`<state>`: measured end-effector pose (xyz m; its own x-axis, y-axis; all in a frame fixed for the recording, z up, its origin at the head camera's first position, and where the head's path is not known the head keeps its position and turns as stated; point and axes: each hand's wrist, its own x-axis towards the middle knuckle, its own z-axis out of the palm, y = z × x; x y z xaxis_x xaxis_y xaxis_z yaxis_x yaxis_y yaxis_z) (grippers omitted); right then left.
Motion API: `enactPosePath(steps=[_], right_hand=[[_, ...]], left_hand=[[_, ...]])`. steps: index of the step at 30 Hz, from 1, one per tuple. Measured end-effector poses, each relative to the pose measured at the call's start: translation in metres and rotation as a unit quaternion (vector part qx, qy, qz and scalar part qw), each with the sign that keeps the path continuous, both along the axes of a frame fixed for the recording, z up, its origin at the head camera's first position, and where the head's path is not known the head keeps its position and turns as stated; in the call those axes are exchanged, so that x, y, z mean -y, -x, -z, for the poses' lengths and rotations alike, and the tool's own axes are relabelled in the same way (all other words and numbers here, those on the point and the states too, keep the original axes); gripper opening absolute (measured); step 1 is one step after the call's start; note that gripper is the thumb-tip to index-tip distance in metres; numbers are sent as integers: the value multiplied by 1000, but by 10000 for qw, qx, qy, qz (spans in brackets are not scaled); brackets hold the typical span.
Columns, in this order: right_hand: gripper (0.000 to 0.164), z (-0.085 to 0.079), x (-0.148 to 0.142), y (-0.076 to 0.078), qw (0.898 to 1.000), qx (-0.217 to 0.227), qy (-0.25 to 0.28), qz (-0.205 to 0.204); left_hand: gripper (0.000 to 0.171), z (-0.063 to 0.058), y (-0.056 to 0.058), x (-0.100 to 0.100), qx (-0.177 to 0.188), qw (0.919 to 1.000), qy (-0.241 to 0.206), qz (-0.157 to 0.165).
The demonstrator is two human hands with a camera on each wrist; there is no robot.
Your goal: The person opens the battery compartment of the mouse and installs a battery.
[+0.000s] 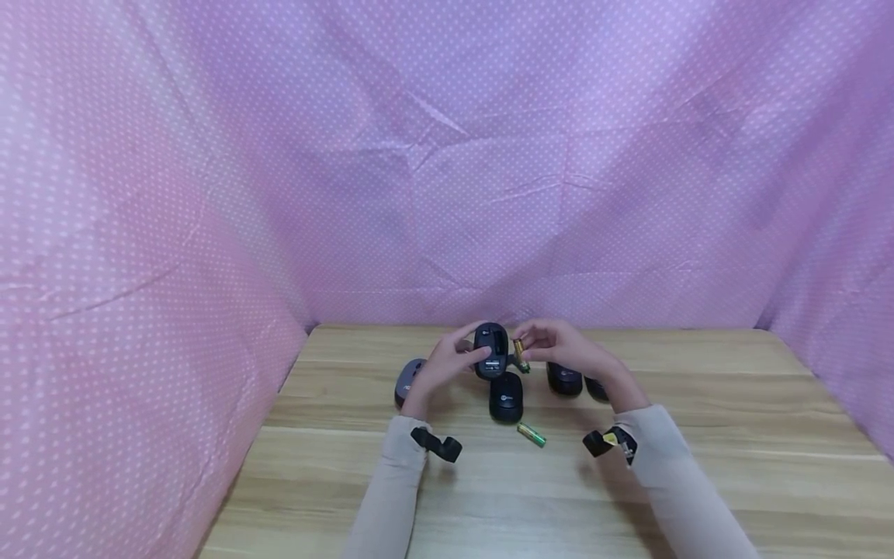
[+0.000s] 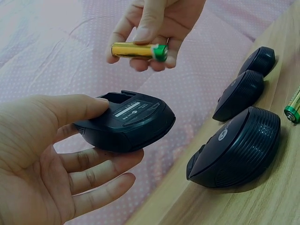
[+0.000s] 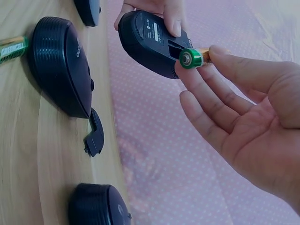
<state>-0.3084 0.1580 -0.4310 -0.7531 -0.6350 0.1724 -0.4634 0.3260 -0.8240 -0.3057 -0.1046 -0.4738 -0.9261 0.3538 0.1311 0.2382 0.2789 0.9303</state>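
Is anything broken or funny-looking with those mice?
Nothing looks broken or spilled. The mouse in the left hand does look odd, though: it's belly-up with its battery slot open. A small black piece, maybe its cover, lies loose on the table.

The mouse (image 2: 133, 129) is black and oval, tilted with its underside up, showing a pale label (image 2: 127, 109) and an open battery slot (image 2: 119, 97); it is pinched in the left hand (image 1: 447, 363). The battery (image 2: 132, 50) is gold with a green end bearing a metal nub (image 3: 186, 59), pinched lengthwise in the right hand (image 1: 562, 347), near the slot but apart from the mouse.
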Motion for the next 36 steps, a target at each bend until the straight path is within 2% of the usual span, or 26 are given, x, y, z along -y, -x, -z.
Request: enactPosePath(steps=[8, 19, 31, 36], right_hand=[[38, 6, 2, 2, 9964, 475, 412, 561], [37, 15, 6, 7, 9871, 795, 1157, 765], [36, 24, 7, 7, 9804, 739, 1617, 852], [35, 25, 8, 7, 9832, 502, 1492, 920]], left_hand=[[56, 3, 0, -2, 71, 10000, 39, 56], [56, 4, 0, -3, -29, 9998, 54, 177], [54, 4, 0, -6, -108, 9996, -21, 243], [55, 5, 1, -6, -91, 9996, -29, 249]])
